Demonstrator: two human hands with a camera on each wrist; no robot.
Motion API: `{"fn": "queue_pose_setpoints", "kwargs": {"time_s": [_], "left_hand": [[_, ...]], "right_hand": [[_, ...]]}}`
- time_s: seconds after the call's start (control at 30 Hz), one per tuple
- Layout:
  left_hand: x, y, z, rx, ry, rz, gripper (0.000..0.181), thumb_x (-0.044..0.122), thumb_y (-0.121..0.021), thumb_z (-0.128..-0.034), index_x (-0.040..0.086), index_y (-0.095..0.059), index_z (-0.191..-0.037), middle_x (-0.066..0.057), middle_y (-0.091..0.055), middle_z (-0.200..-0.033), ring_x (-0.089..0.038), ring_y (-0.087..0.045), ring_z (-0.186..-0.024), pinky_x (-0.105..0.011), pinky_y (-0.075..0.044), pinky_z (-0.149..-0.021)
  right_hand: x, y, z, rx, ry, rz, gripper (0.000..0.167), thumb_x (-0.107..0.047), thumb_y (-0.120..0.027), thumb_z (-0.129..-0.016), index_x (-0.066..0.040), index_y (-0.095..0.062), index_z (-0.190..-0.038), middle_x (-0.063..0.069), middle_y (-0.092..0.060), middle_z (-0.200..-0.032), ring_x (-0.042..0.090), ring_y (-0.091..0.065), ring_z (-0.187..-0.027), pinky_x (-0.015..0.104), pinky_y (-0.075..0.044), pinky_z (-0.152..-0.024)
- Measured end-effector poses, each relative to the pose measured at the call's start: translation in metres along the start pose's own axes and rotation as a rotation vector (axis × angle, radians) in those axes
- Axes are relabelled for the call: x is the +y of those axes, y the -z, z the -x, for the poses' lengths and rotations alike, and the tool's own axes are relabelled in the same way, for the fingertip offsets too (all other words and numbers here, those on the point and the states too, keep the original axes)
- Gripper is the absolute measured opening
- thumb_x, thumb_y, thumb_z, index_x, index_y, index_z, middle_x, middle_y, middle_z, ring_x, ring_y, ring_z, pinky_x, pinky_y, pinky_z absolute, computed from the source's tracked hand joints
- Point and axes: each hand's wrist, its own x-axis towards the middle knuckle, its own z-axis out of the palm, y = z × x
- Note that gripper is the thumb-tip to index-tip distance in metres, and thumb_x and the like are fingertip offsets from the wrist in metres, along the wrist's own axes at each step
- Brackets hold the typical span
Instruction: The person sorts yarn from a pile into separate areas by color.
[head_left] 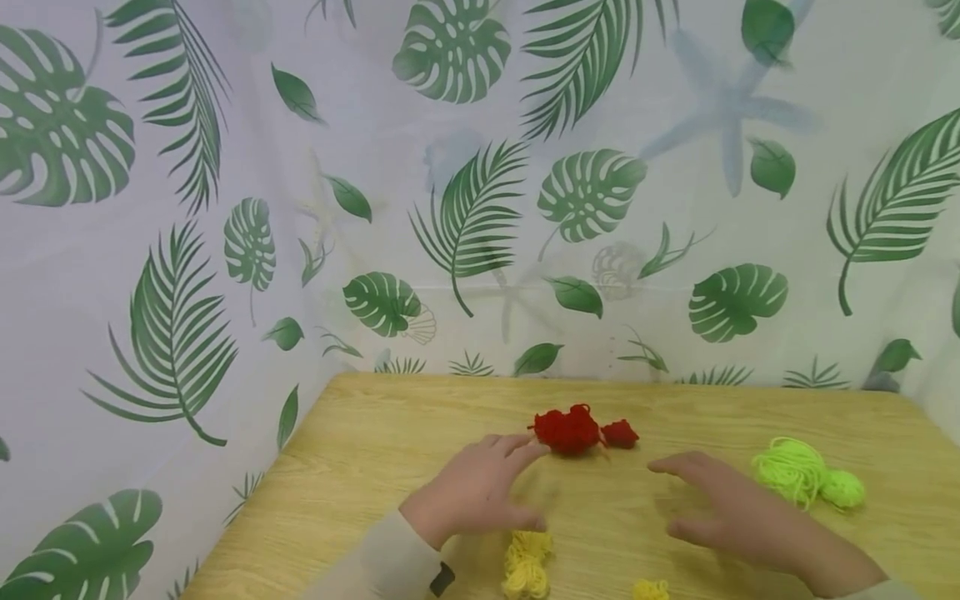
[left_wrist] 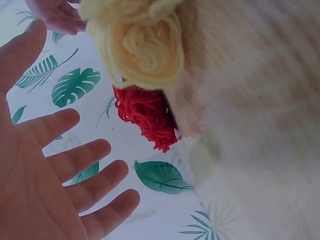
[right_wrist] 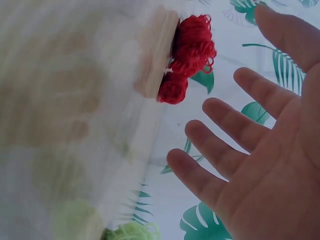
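Both hands hover over the wooden table with spread fingers, holding nothing. In the head view my left hand (head_left: pixel 480 487) is just left of and below the larger red yarn bundle (head_left: pixel 567 430), above yellow yarn (head_left: pixel 527 565). My right hand (head_left: pixel 738 512) is left of the lime-green yarn (head_left: pixel 791 472). A smaller red ball (head_left: pixel 620 433) lies beside the larger bundle. The left wrist view shows my left palm (left_wrist: pixel 45 170) near pale yellow yarn (left_wrist: pixel 142 47) and red yarn (left_wrist: pixel 145 115). In the right wrist view, my right palm (right_wrist: pixel 270 150) faces red yarn (right_wrist: pixel 193 46).
A small lime-green ball (head_left: pixel 843 489) touches the larger green bundle. Another bit of yellow yarn (head_left: pixel 650 590) lies at the bottom edge of the head view. Behind the wooden table (head_left: pixel 420 408) hangs a white cloth (head_left: pixel 360 250) printed with green leaves, also covering the left side.
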Motion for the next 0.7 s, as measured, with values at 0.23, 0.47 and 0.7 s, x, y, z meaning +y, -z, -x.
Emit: {"fn": "queue_pose_setpoints", "kwargs": {"time_s": [0.23,0.47,0.7], "left_hand": [[0.005,-0.013,0.021,-0.059,0.02,0.053,0.088,0.067,-0.072,-0.0819,0.031,-0.04,-0.156,0.0,-0.04,-0.157,-0.025,-0.04,-0.141,-0.047,-0.039,-0.11],[0.009,-0.026,0.035,-0.133,0.028,0.147,0.087,0.067,-0.073,-0.0802,0.036,-0.039,-0.154,0.006,-0.039,-0.156,-0.023,-0.041,-0.14,-0.047,-0.04,-0.109],[0.013,-0.03,0.044,-0.164,0.047,0.181,0.081,0.057,-0.078,-0.0794,0.04,-0.043,-0.15,0.012,-0.04,-0.154,-0.019,-0.042,-0.139,-0.045,-0.042,-0.108]], "right_hand": [[-0.005,-0.009,0.018,-0.164,-0.106,-0.067,0.069,-0.053,-0.076,-0.085,-0.021,-0.055,-0.142,0.007,-0.055,-0.14,0.034,-0.054,-0.124,0.061,-0.046,-0.096],[-0.01,-0.026,0.025,-0.307,-0.105,-0.151,0.065,-0.052,-0.075,-0.086,-0.028,-0.055,-0.143,0.005,-0.053,-0.141,0.036,-0.052,-0.125,0.064,-0.045,-0.095],[-0.009,-0.045,0.017,-0.299,0.268,-0.17,0.055,-0.036,-0.074,-0.093,-0.015,-0.057,-0.141,0.003,-0.058,-0.129,0.011,-0.055,-0.112,0.032,-0.052,-0.083]]}}
